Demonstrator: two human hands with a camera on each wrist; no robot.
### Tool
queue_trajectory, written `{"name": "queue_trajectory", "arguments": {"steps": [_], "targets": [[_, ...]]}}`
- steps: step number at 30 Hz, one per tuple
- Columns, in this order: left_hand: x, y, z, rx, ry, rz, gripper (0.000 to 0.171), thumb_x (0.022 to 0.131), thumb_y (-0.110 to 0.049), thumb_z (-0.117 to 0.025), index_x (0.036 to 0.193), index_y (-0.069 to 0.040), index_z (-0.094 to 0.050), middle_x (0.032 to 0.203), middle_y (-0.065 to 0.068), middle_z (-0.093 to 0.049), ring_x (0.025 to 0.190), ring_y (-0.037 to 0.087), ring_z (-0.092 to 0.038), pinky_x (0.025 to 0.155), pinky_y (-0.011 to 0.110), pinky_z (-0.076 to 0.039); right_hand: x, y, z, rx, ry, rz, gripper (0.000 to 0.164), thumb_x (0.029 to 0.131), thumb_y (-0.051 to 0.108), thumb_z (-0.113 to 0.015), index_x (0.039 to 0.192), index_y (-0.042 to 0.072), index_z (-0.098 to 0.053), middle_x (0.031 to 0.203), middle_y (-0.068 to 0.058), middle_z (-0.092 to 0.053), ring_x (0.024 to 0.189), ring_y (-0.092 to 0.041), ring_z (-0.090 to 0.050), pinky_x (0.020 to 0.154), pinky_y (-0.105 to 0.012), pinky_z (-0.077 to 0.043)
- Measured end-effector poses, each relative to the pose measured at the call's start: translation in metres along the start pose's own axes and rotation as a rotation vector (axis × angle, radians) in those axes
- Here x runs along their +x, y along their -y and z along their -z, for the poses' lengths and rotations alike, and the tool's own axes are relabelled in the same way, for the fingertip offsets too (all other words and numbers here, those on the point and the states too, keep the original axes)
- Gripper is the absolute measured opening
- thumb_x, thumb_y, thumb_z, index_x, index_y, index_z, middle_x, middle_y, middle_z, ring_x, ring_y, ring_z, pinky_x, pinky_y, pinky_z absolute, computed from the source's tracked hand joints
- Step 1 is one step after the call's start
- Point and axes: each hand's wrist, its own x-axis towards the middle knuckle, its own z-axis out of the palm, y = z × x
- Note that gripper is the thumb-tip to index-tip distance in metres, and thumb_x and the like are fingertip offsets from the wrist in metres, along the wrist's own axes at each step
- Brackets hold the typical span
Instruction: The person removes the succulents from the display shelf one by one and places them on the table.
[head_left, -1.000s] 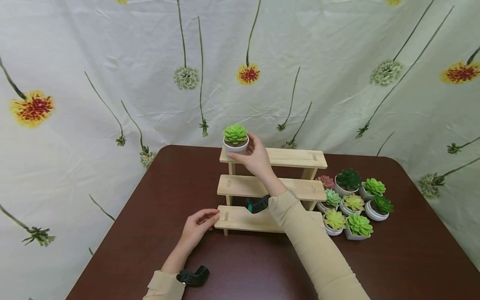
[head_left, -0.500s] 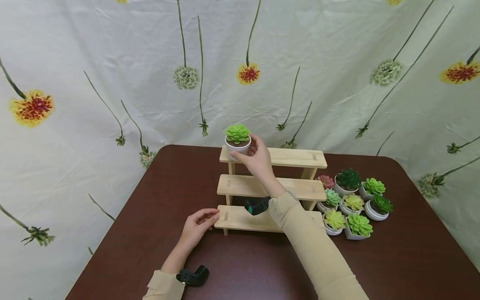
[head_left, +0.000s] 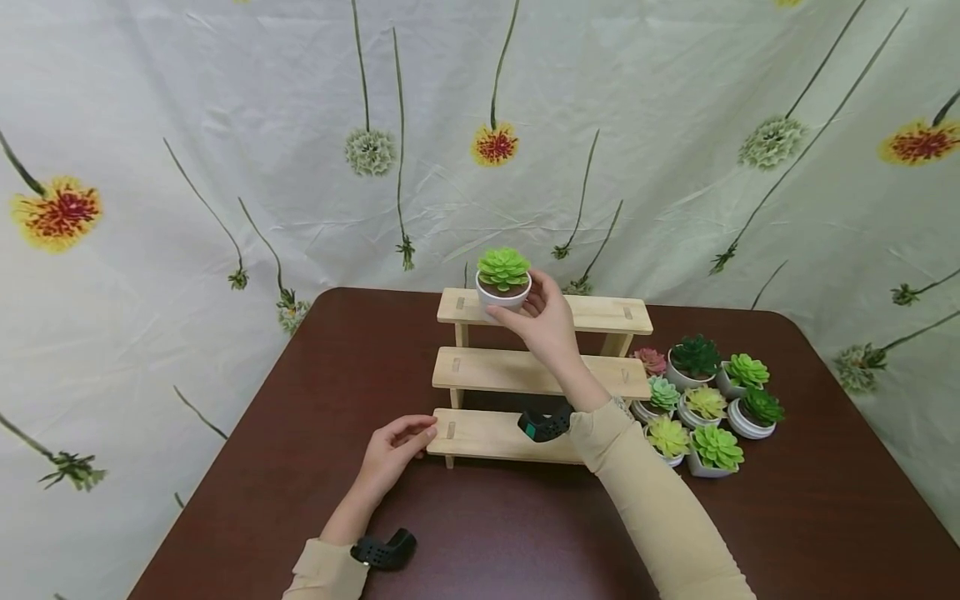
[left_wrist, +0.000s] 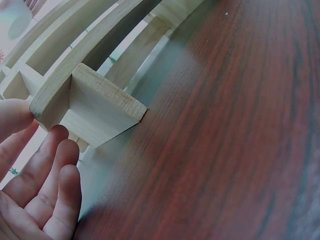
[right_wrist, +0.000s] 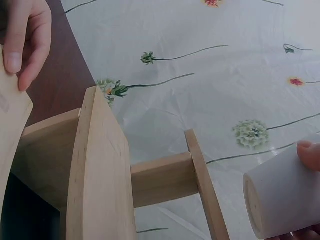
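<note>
My right hand holds a potted succulent by the side of its white pot, thumb in front. Bright green leaves top brown soil, and the pot stays upright over the left part of the top board of a three-tier wooden shelf stand. From the right wrist view, the pot's base shows a gap from the top board. My left hand pinches the left end of the lowest board; in the left wrist view the thumb and a finger meet at its corner.
Right of the stand, several potted succulents are grouped on the dark brown table, among them a dark green one, a pink one and a lime green one. A flower-print cloth hangs behind the table.
My right hand has moved the potted succulent rightward along the top board, away from its left end. The left hand has stayed at the lowest board.
</note>
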Motion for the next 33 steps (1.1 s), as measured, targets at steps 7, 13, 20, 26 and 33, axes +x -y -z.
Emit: {"name": "queue_trajectory", "arguments": {"steps": [7, 13, 20, 26, 33], "targets": [[0.0, 0.001, 0.0, -0.001, -0.004, -0.009, 0.022, 0.086, -0.004, -0.067, 0.105, 0.005, -0.066, 0.096, 0.017, -0.066, 0.069, 0.008, -0.059, 0.063, 0.027, -0.051, -0.014, 0.0, 0.021, -0.014, -0.025, 0.013, 0.073, 0.077, 0.009, -0.078, 0.138, 0.001, -0.038, 0.129, -0.014, -0.049, 0.119, -0.023, -0.05, 0.097, -0.026, -0.04], [0.0, 0.001, 0.0, 0.0, -0.004, -0.019, 0.022, 0.086, -0.003, -0.067, 0.105, 0.005, -0.066, 0.095, 0.017, -0.066, 0.069, 0.009, -0.059, 0.062, 0.027, -0.051, -0.03, -0.003, 0.038, -0.007, -0.047, 0.004, 0.072, 0.077, 0.006, -0.077, 0.138, 0.003, -0.039, 0.127, -0.014, -0.051, 0.116, -0.022, -0.052, 0.095, -0.028, -0.043], [0.0, 0.002, 0.0, 0.0, 0.001, -0.02, 0.022, 0.086, -0.004, -0.067, 0.106, 0.005, -0.066, 0.095, 0.017, -0.066, 0.07, 0.009, -0.059, 0.063, 0.028, -0.051, -0.046, -0.008, 0.06, -0.044, -0.059, -0.004, 0.073, 0.076, 0.003, -0.077, 0.138, 0.003, -0.039, 0.13, -0.014, -0.05, 0.118, -0.024, -0.051, 0.096, -0.031, -0.043], [0.0, 0.002, 0.0, -0.004, -0.003, -0.009, 0.021, 0.086, -0.004, -0.067, 0.105, 0.005, -0.066, 0.095, 0.016, -0.066, 0.069, 0.008, -0.059, 0.063, 0.029, -0.051, -0.06, -0.012, 0.077, -0.106, -0.082, -0.017, 0.073, 0.077, 0.009, -0.078, 0.138, 0.002, -0.039, 0.132, -0.014, -0.049, 0.12, -0.024, -0.049, 0.098, -0.032, -0.041], [0.0, 0.002, -0.001, -0.007, -0.007, -0.015, 0.021, 0.086, -0.003, -0.067, 0.105, 0.006, -0.066, 0.094, 0.015, -0.066, 0.068, 0.008, -0.059, 0.063, 0.027, -0.051, -0.072, -0.016, 0.095, -0.117, -0.098, -0.016, 0.073, 0.078, 0.009, -0.077, 0.139, 0.004, -0.039, 0.133, -0.012, -0.048, 0.122, -0.022, -0.048, 0.1, -0.03, -0.039]]}}
